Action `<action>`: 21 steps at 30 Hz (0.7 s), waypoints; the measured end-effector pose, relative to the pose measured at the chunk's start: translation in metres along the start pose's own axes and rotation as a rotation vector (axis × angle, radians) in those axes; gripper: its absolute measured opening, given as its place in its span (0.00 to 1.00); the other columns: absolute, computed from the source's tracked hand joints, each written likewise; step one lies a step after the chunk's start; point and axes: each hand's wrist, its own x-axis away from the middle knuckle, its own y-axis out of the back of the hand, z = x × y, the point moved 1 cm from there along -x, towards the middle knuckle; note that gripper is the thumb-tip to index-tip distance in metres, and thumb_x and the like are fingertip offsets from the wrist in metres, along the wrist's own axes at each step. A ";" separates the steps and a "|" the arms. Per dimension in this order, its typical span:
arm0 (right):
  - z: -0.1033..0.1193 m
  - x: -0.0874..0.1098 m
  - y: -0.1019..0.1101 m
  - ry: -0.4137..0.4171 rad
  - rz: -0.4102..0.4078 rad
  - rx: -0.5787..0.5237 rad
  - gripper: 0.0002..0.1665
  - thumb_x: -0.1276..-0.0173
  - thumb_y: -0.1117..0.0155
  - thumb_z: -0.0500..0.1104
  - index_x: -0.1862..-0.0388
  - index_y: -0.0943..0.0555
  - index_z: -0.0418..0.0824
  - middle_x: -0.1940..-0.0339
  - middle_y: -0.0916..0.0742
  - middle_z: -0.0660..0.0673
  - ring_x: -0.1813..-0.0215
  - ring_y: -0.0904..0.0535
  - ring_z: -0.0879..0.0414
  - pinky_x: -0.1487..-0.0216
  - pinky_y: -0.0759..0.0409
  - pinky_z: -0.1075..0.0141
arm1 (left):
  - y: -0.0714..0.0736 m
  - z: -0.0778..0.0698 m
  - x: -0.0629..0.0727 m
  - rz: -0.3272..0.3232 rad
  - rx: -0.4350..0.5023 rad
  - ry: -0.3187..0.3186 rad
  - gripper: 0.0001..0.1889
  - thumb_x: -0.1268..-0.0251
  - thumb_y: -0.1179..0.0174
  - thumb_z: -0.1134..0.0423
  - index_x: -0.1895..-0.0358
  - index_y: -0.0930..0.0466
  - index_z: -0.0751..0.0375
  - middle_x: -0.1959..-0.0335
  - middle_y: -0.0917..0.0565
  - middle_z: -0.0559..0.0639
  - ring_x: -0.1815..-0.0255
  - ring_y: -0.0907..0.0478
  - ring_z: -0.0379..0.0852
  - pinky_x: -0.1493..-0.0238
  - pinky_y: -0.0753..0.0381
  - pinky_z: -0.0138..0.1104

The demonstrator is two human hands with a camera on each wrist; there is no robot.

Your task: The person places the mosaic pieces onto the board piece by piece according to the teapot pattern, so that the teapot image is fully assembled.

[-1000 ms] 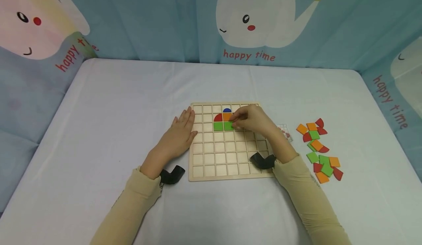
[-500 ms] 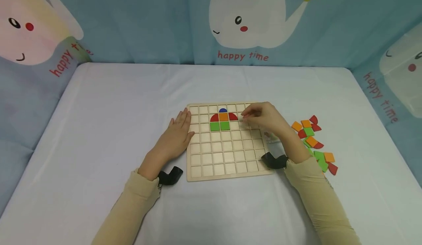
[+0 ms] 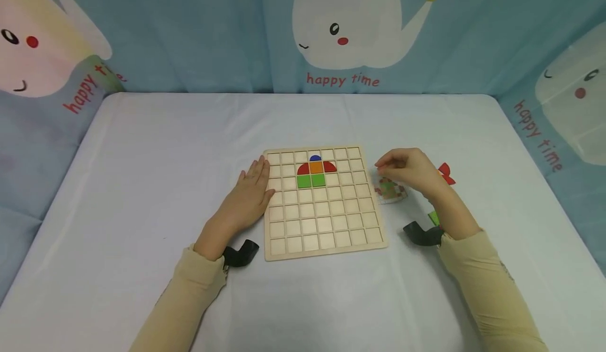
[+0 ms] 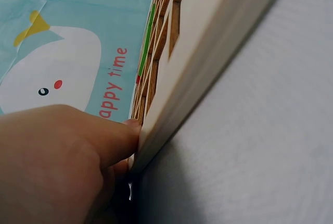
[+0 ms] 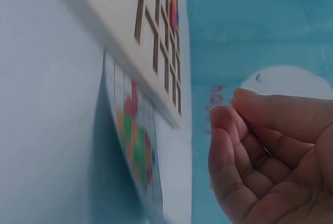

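Note:
A wooden grid board [image 3: 326,224] lies on the white table. In its upper cells sit a blue half-round piece [image 3: 315,158], an orange square [image 3: 315,168], red quarter-round pieces [image 3: 330,167] on either side of it, and two green squares [image 3: 304,181] below. My left hand [image 3: 243,199] rests along the board's left edge, fingers straight, its thumb touching the frame in the left wrist view. Off the board's right side, my right hand [image 3: 409,170] hovers with loosely bent fingers; the right wrist view shows nothing between thumb and fingertips. Below it is a printed pattern card [image 5: 136,148], beside the board.
Right of the board, loose red pieces [image 3: 446,173] and a green piece [image 3: 433,217] show around the right forearm, which hides the others. Black curved wrist mounts [image 3: 423,234] stick out from both cuffs. A blue curtain [image 3: 213,36] with whale prints stands behind the table.
My right hand has moved right, off the board and over the card. A red quarter-round piece has come into view right of the orange square. The left hand stays at the board's edge.

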 end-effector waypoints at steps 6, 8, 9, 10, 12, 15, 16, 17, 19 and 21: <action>-0.012 0.011 0.016 -0.044 -0.042 0.000 0.16 0.35 0.35 0.42 0.53 0.19 0.33 0.61 0.14 0.41 0.60 0.21 0.55 0.59 0.24 0.69 | -0.001 0.001 -0.001 0.004 -0.003 0.004 0.34 0.24 0.58 0.59 0.28 0.62 0.74 0.25 0.61 0.65 0.25 0.63 0.59 0.29 0.59 0.53; -0.017 0.015 0.021 -0.056 -0.058 0.009 0.16 0.34 0.36 0.43 0.53 0.19 0.32 0.61 0.14 0.40 0.63 0.22 0.54 0.63 0.24 0.68 | -0.001 0.001 -0.001 0.005 -0.004 0.004 0.33 0.24 0.58 0.59 0.28 0.62 0.74 0.25 0.62 0.64 0.25 0.64 0.59 0.29 0.59 0.53; -0.019 0.017 0.024 -0.064 -0.066 0.019 0.16 0.34 0.36 0.43 0.53 0.19 0.32 0.61 0.14 0.40 0.63 0.23 0.53 0.64 0.24 0.67 | -0.002 0.001 -0.001 0.006 -0.003 0.004 0.34 0.24 0.58 0.59 0.27 0.62 0.74 0.25 0.62 0.64 0.25 0.64 0.59 0.29 0.59 0.53; -0.021 0.018 0.026 -0.071 -0.073 0.031 0.17 0.34 0.36 0.44 0.53 0.19 0.32 0.61 0.14 0.40 0.64 0.23 0.54 0.64 0.24 0.67 | -0.002 0.002 -0.001 0.006 -0.004 0.005 0.34 0.24 0.59 0.59 0.27 0.62 0.74 0.25 0.62 0.64 0.25 0.64 0.59 0.29 0.59 0.53; -0.027 0.022 0.031 -0.088 -0.082 0.045 0.18 0.35 0.35 0.45 0.53 0.19 0.33 0.61 0.14 0.42 0.64 0.23 0.53 0.65 0.23 0.66 | -0.001 0.002 0.000 0.006 -0.004 0.006 0.34 0.24 0.59 0.59 0.28 0.62 0.74 0.25 0.62 0.65 0.25 0.64 0.59 0.29 0.59 0.53; -0.033 0.028 0.038 -0.111 -0.091 0.056 0.20 0.35 0.35 0.46 0.52 0.20 0.33 0.62 0.13 0.46 0.62 0.21 0.56 0.62 0.23 0.68 | -0.001 0.002 0.000 0.007 0.000 0.005 0.33 0.24 0.58 0.59 0.28 0.62 0.74 0.25 0.62 0.65 0.25 0.64 0.59 0.29 0.59 0.53; -0.035 0.031 0.040 -0.118 -0.094 0.053 0.20 0.35 0.35 0.47 0.52 0.20 0.33 0.62 0.13 0.47 0.61 0.20 0.56 0.61 0.24 0.69 | -0.001 0.002 0.000 0.008 0.001 0.005 0.33 0.24 0.59 0.59 0.28 0.62 0.74 0.25 0.62 0.65 0.25 0.64 0.59 0.29 0.59 0.53; -0.037 0.033 0.043 -0.119 -0.100 0.044 0.20 0.35 0.35 0.46 0.52 0.20 0.32 0.63 0.13 0.47 0.61 0.20 0.56 0.61 0.24 0.69 | -0.001 0.002 0.000 0.009 0.002 0.005 0.34 0.24 0.59 0.59 0.27 0.63 0.74 0.25 0.62 0.64 0.25 0.64 0.59 0.29 0.60 0.53; -0.041 0.038 0.047 -0.122 -0.115 0.039 0.21 0.35 0.35 0.46 0.52 0.21 0.31 0.63 0.12 0.48 0.61 0.20 0.57 0.60 0.25 0.70 | -0.001 0.002 -0.001 0.012 0.004 0.003 0.34 0.24 0.59 0.59 0.27 0.63 0.74 0.25 0.62 0.64 0.25 0.64 0.59 0.29 0.60 0.53; -0.046 0.042 0.050 -0.122 -0.130 0.043 0.21 0.34 0.36 0.47 0.52 0.21 0.30 0.64 0.13 0.49 0.61 0.20 0.59 0.60 0.25 0.72 | -0.001 0.002 -0.001 0.015 0.006 0.002 0.34 0.24 0.59 0.58 0.27 0.63 0.74 0.25 0.63 0.64 0.25 0.65 0.59 0.29 0.60 0.53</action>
